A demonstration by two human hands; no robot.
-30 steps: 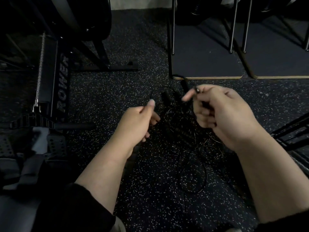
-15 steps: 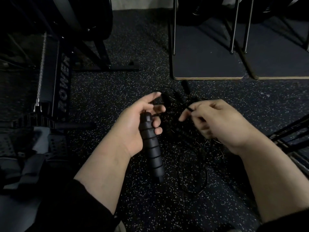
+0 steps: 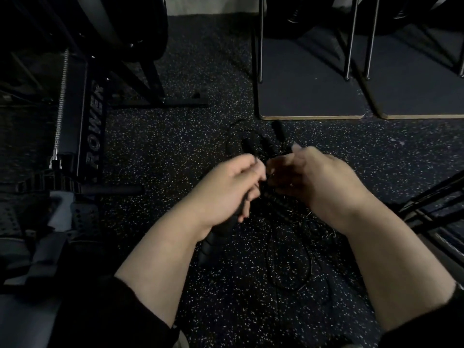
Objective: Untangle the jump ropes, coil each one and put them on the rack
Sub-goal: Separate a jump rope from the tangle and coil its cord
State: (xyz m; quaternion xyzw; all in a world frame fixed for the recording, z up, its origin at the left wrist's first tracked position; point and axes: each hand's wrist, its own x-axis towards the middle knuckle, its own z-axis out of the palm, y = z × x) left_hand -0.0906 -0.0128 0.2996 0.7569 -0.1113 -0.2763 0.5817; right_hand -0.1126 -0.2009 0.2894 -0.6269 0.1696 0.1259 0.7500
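Observation:
A tangle of thin black jump ropes (image 3: 288, 252) lies on the speckled rubber floor (image 3: 175, 151), with several black handles (image 3: 278, 131) sticking out at its far side. My left hand (image 3: 226, 187) grips a ribbed black handle (image 3: 213, 242) that points down toward me. My right hand (image 3: 313, 179) is curled just right of the left, over the heap; it is blurred and its fingers seem to pinch a cord, though the cord itself is hard to make out. The two hands almost touch.
A rowing machine (image 3: 82, 126) with a chain and foot straps fills the left side. Two dark platforms with wooden edges (image 3: 311, 116) and thin metal legs (image 3: 350, 38) stand at the back right. Black metal bars (image 3: 431, 199) cross the right edge.
My left hand has closed round the ribbed handle and turned it downward. My right hand came down and left until it meets the left hand above the tangle.

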